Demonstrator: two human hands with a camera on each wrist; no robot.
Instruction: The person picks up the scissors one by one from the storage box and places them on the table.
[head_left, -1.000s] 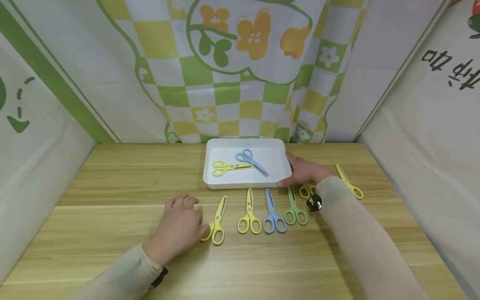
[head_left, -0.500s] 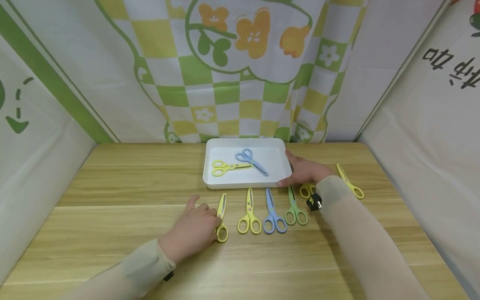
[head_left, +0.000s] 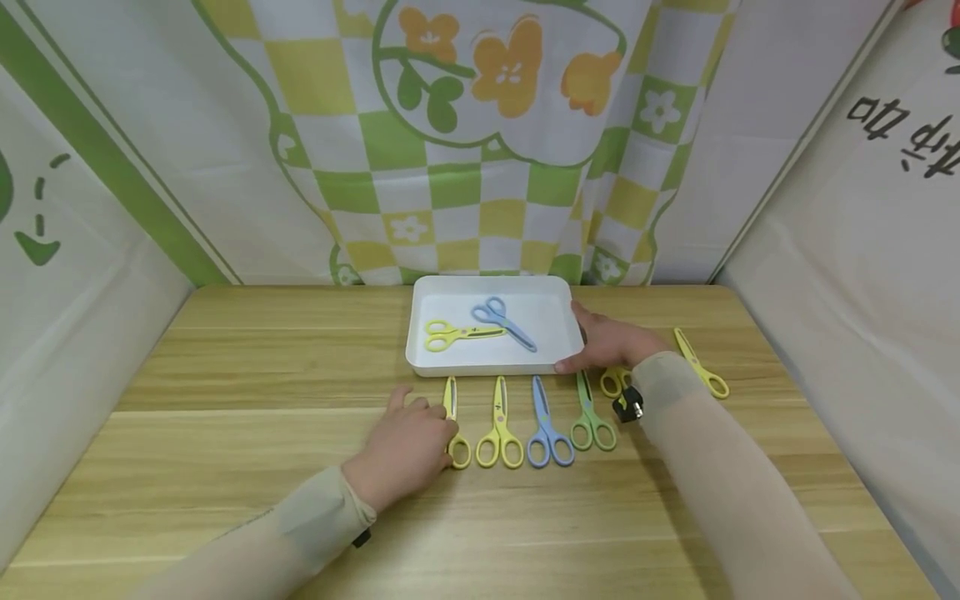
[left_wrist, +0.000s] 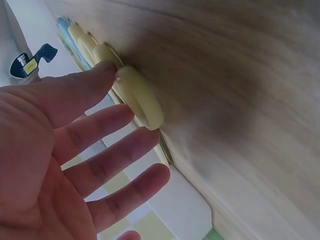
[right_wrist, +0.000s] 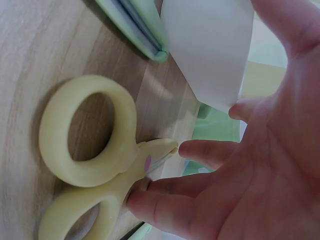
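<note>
My left hand (head_left: 408, 446) touches the handles of yellow scissors (head_left: 452, 400) with its thumb and fingertips. In the left wrist view its fingers are fairly straight along the yellow handle loop (left_wrist: 142, 100). To their right lie another pair of yellow scissors (head_left: 500, 417), blue scissors (head_left: 546, 433) and green scissors (head_left: 589, 425), points toward the tray. My right hand (head_left: 611, 340) holds the right end of the white tray (head_left: 450, 369), thumb at the front corner and a finger at the far one. Yellow scissors (right_wrist: 122, 150) lie beneath that hand, partly hidden.
Inside the tray are yellow scissors (head_left: 442, 335) and blue scissors (head_left: 498, 317), crossing each other. Farther right on the wooden table (head_left: 247, 367) lie yellow scissors (head_left: 701, 367). A checkered curtain (head_left: 450, 225) hangs behind the tray.
The left hand has moved right and slightly up, shifting the leftmost yellow scissors closer to the row and turning them more upright. The right hand and tray stay put.
</note>
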